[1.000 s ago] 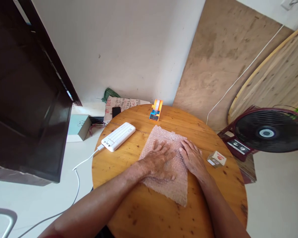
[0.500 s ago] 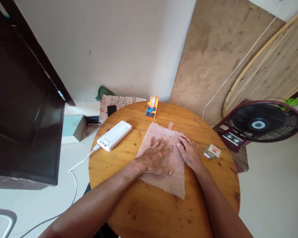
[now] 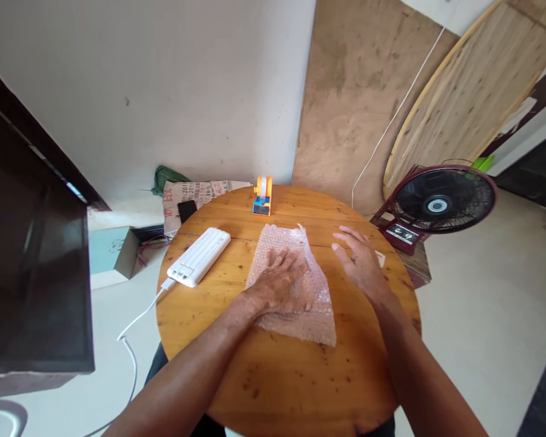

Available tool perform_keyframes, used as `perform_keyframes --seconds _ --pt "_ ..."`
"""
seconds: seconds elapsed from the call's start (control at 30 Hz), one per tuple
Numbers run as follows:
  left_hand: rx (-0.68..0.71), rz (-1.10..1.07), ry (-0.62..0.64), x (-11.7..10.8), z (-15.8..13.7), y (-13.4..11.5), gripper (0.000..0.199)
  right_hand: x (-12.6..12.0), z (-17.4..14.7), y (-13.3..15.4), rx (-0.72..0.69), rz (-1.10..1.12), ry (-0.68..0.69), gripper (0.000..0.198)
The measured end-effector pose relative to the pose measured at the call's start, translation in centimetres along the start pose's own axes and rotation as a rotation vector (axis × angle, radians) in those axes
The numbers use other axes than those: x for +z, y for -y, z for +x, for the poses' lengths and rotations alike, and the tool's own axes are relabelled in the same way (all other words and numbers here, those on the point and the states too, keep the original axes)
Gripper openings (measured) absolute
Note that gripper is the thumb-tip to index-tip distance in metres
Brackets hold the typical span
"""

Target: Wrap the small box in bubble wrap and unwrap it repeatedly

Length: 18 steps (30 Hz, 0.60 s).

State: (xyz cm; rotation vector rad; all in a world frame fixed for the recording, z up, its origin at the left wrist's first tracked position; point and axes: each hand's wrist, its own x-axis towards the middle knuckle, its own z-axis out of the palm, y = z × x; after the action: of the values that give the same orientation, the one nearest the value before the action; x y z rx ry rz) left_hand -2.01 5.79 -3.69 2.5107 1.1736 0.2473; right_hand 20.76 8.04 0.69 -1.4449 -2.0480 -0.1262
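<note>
A pinkish sheet of bubble wrap (image 3: pixel 318 321) lies on the round wooden table (image 3: pixel 236 376), its right side lifted a little along a fold. Spread flat on top of the wrap is my left hand (image 3: pixel 282 282), palm down and fingers apart. My right hand (image 3: pixel 359 261) is over the table to the right of the wrap, apart from it, with loosely parted fingers and nothing in them. Mostly hidden behind that hand is a small box (image 3: pixel 381 259); only a corner shows. An orange and blue tape dispenser (image 3: pixel 262 197) with a roll stands near the far edge.
A white power bank (image 3: pixel 200 256) with a cable (image 3: pixel 134 358) lies on the table's left. To the right stands a dark red fan (image 3: pixel 437 203). A dark cabinet (image 3: pixel 31 255) is at left; the wall (image 3: pixel 186 91) rises behind the table.
My right hand has left the bubble wrap and moved right, now in front of the small box. The wrap's right side has lifted and folded inward. My left hand stays on it.
</note>
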Motion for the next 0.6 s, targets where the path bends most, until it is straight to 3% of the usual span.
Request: perform_keyframes --seconds 0.17,0.33,0.47,0.6 --pt "0.011 0.000 -0.009 0.1 -0.1 0.2 0.096 -3.3 -0.3 -2.9 0.050 -0.248 0.125 0.043" --pt "0.021 -0.023 -0.014 0.1 -0.2 0.2 0.094 -4.5 -2.8 -9.3 0.291 -0.434 0.339 0.080" --pt "0.029 -0.048 -0.024 0.1 -0.4 0.2 0.088 -4.0 -4.1 -11.9 0.335 -0.175 0.336 0.066" --pt "0.042 -0.054 -0.027 0.2 -0.5 0.3 0.089 -3.8 -3.6 -11.0 0.475 -0.011 0.276 0.058"
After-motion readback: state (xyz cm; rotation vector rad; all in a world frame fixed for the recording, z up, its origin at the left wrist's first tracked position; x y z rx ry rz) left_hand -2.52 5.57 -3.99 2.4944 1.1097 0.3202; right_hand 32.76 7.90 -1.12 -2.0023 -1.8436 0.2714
